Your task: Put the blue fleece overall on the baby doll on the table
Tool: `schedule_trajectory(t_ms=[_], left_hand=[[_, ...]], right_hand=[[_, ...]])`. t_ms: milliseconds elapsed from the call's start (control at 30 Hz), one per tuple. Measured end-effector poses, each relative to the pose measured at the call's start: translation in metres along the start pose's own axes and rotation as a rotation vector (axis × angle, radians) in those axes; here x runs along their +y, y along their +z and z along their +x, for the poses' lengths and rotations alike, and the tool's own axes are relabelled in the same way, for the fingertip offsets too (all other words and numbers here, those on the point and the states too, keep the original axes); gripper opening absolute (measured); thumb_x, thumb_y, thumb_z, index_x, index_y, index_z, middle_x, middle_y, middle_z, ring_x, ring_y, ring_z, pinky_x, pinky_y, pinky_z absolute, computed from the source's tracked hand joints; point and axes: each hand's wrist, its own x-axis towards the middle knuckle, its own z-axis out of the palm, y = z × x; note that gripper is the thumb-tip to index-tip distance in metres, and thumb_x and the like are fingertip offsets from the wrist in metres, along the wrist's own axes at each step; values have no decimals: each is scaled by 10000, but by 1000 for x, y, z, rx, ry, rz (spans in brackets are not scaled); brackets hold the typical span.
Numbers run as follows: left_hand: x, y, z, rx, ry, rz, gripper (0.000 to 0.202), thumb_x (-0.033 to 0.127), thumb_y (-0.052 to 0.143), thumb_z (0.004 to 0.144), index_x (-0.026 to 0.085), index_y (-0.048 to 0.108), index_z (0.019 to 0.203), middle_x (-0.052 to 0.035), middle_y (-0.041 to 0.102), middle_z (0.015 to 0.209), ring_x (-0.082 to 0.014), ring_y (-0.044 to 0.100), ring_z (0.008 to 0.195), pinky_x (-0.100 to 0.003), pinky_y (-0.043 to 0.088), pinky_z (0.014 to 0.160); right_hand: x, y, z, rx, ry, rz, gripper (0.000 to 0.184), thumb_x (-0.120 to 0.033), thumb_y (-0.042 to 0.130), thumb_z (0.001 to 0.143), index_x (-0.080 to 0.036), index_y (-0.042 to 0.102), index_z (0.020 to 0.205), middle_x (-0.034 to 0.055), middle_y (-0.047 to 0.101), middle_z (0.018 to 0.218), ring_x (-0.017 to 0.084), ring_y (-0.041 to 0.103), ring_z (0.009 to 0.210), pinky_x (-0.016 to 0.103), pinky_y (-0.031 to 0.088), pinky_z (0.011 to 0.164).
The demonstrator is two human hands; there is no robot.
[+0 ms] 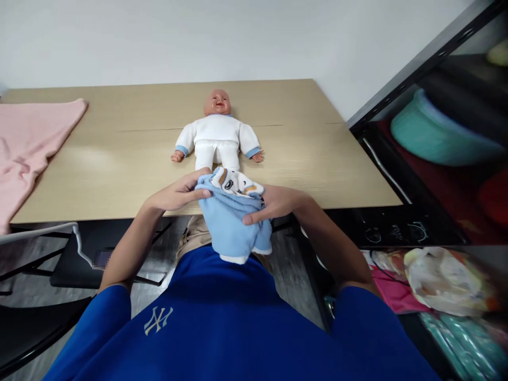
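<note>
1. Left of the middle of the frame, the left hand (184, 193) pinched the top edge of the blue baby clothes (232, 225).
2. The clothes hung mid-frame, by the near edge of the desk (317, 159). They looked soft, light and floppy, not easy to break. The top rim seemed best to hold.
3. Right of the middle, the right hand (280, 203) pinched the other side, thumb in front, fingers hidden.

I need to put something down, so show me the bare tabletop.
Bare patches of table: between pink cloth and doll, and from doll to the right end beside the black shelving. Crowded: the front edge in front of the doll, where left hand and right hand hold the blue garment.
</note>
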Motion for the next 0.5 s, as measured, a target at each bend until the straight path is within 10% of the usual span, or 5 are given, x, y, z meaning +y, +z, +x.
schedule_trajectory(t_ms=[267, 500], left_hand=[[-6, -11, -3, -283, -149, -176, 701, 824, 971, 839, 158, 760, 890, -9, 636, 717, -143, 559, 628, -233, 452, 538], [-47, -1, -10, 77, -96, -291, 650, 801, 920, 925, 200, 834, 1155, -102, 831, 1028, -273, 818, 994, -396, 692, 927]], right_hand=[[9, 8, 16, 397, -55, 181, 702, -803, 840, 1004, -254, 827, 1441, 79, 811, 1549, 356, 694, 1561, 591, 452, 1444], [20, 2, 10, 75, -28, 178, 926, -696, 1089, 761, -223, 802, 1503, 98, 846, 1463, 356, 771, 1445, 522, 622, 1289]])
